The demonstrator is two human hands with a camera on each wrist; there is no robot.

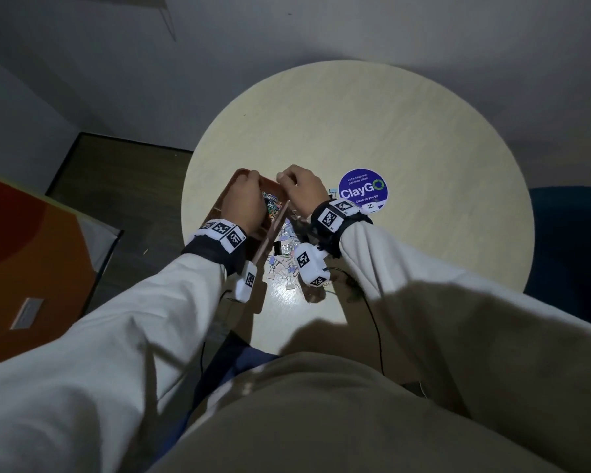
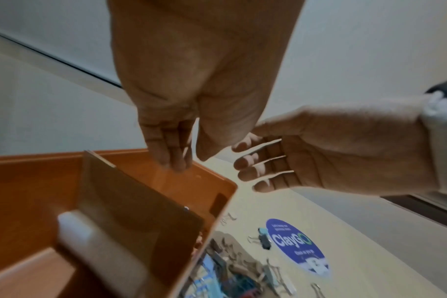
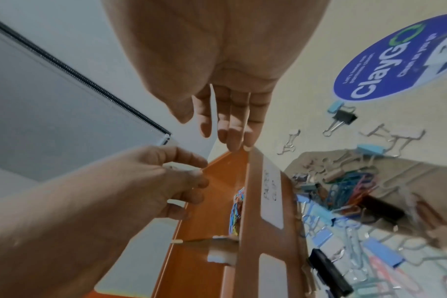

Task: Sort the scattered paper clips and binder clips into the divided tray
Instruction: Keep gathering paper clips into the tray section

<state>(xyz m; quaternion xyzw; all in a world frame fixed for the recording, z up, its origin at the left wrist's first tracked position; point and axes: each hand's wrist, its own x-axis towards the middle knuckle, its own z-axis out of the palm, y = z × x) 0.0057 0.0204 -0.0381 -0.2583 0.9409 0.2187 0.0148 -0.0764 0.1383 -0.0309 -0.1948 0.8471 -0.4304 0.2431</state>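
- Room: dim, with grey walls, dark flooring and an orange panel at the left in the head view.
- Desk (image 1: 406,138): round, pale cream top; a round blue "ClayGo" sticker (image 1: 363,192) lies on it just right of the hands.
- Tray (image 3: 212,268): orange-brown, rectangular, standing at the desk's near left edge. Its long axis runs from the person outward and slightly leftward. A thin upright divider (image 2: 130,203) crosses it. A white label (image 3: 270,193) with handwriting sits on the long wall facing the pile; a second label lies lower on the same wall.
- Paper clips (image 3: 236,213): coloured wire, blue, orange and yellow, bunched in the far section of the tray.
- Loose pile (image 3: 350,193): on the desk, against the tray's right wall. Mixed binder clips in pale blue, beige and black with silver wire arms, tangled with coloured paper clips. No common direction.
- Black binder clip (image 3: 343,118): lies apart from the pile, near the sticker, wire arms pointing away from it.
- Left hand (image 1: 243,203): over the tray's far section, fingers hanging straight and close together, holding nothing visible.
- Right hand (image 1: 302,189): above the tray's right wall, near the left hand; fingers loosely extended, slightly spread, nothing seen between them.
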